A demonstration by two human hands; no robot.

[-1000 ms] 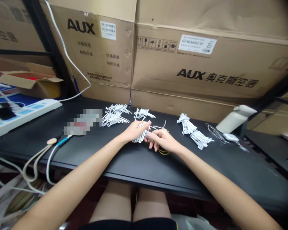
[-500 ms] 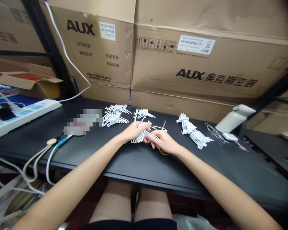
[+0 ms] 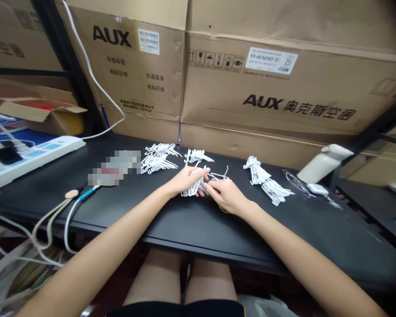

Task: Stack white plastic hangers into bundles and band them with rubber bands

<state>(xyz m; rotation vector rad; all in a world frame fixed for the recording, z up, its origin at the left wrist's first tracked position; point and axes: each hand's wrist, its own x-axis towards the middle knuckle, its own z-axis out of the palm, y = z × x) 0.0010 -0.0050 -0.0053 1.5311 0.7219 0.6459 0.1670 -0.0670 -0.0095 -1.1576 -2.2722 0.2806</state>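
Note:
My left hand (image 3: 184, 179) is closed round a bunch of small white wire hooks (image 3: 194, 186) on the black table (image 3: 171, 220). My right hand (image 3: 225, 193) touches the same bunch from the right, its fingers pinched on the hooks' ends; a yellow rubber band under it is almost hidden. More white hook bunches lie behind: one at the back left (image 3: 158, 159), a small one (image 3: 196, 155) just beyond my left hand, and a long one (image 3: 267, 181) to the right.
Large AUX cardboard boxes (image 3: 284, 79) wall off the back of the table. A white power strip (image 3: 29, 156) and cables (image 3: 53, 211) lie at the left. A white device (image 3: 323, 164) and a clear bag (image 3: 295, 181) sit at the right.
My right hand has slid a little left and forward over the yellow rubber band, closing in on the bunch. My left hand has kept its grip in place.

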